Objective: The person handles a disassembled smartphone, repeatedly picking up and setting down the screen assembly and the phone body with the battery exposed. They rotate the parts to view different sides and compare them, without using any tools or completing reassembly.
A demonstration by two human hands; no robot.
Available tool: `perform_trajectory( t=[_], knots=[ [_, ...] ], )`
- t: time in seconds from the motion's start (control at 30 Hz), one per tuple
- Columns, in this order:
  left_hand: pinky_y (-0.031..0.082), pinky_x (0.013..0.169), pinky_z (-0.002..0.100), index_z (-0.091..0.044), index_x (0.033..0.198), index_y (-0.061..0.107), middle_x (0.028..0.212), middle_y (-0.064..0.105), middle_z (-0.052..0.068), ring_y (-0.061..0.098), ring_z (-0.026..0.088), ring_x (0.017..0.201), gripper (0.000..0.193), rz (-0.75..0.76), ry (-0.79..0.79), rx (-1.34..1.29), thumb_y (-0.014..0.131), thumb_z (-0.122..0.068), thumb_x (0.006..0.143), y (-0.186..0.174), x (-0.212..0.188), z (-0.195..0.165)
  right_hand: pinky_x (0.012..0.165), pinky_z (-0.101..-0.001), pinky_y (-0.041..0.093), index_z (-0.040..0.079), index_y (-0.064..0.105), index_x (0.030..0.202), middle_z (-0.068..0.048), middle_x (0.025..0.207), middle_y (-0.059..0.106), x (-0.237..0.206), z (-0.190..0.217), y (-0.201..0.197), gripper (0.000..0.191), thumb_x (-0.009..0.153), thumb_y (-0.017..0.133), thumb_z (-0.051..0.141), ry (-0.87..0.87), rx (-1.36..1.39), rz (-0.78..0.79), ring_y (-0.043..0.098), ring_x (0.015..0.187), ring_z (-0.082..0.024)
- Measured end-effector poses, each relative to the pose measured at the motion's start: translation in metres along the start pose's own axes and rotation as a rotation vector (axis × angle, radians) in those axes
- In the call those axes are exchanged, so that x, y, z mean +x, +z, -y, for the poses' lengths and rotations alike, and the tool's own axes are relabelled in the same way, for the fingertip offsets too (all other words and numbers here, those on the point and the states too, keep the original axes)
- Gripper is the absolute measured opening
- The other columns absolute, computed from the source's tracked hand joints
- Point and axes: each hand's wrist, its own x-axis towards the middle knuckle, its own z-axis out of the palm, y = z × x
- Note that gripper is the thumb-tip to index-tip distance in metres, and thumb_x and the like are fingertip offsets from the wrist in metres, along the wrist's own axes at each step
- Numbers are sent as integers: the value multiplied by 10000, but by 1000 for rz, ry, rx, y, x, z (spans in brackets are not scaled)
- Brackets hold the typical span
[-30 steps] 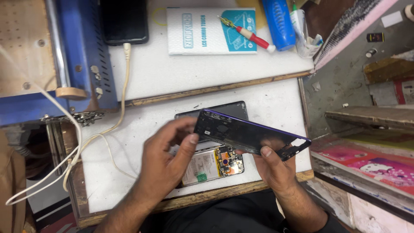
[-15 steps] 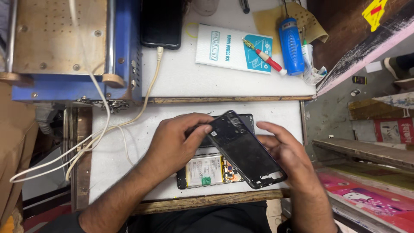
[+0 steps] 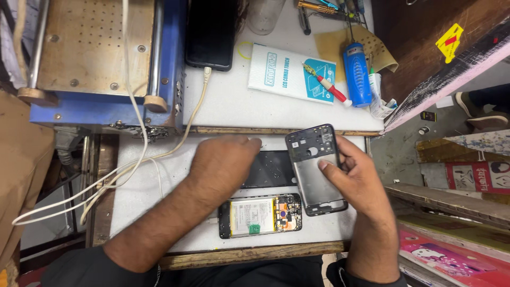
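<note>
My right hand (image 3: 357, 179) holds a black phone middle frame (image 3: 313, 169) nearly upright over the white work surface, inner side up, thumb across its middle. My left hand (image 3: 226, 166) lies palm down with fingers spread, its fingertips at the edge of a flat black panel (image 3: 271, 169) lying on the table. It grips nothing. Below both hands rests an opened phone (image 3: 260, 215) showing its battery and circuit board.
A blue machine with a metal plate (image 3: 101, 58) stands at the back left. A black phone (image 3: 210, 32) lies beside it, with a white cable (image 3: 139, 158) trailing left. A white packet (image 3: 292, 72), a red-handled screwdriver (image 3: 326, 87) and a blue cylinder (image 3: 357, 74) lie behind. The wooden table edge (image 3: 249, 256) is nearest me.
My left hand has let go of the frame and dropped flat beside the black panel. My right hand alone now holds the frame, moved right and turned more upright.
</note>
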Motion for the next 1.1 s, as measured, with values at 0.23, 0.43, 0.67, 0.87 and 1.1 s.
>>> perform_trajectory(
  t=[0.23,0.43,0.67,0.87,1.1],
  knots=[
    [595,632,372,-92,860,704,829,711,66,718,225,816,87,-2,124,199,704,-153,797,24,23,-13,817,-190,499,-40,481,1505,-31,1160,706,5,-21,7,573,946,604,-54,0,148,73,615,964,-50],
    [603,684,362,-71,907,717,868,711,81,713,218,861,147,135,147,265,725,-185,814,16,32,-23,731,-173,446,-55,503,1531,-11,1095,678,4,-21,3,591,948,599,-67,29,103,118,542,877,-22],
    [604,690,365,-86,912,718,866,713,67,713,213,856,135,166,167,276,731,-190,827,13,29,-18,822,-208,553,-52,451,1513,-67,1119,725,6,-14,10,603,925,580,-57,26,105,179,668,961,-63],
    [598,656,396,-82,910,712,858,722,73,722,248,830,115,-95,64,60,729,-114,802,1,21,-14,789,-222,541,-66,449,1547,-94,1103,700,5,-14,11,660,914,631,-104,34,87,223,636,938,-70],
    [663,662,248,-70,900,696,810,764,27,773,98,733,50,-166,-294,-931,722,-45,865,-2,-31,-18,808,-229,567,26,123,1676,-129,1117,738,5,-10,19,960,874,628,-126,48,207,295,690,969,-87]
  ],
)
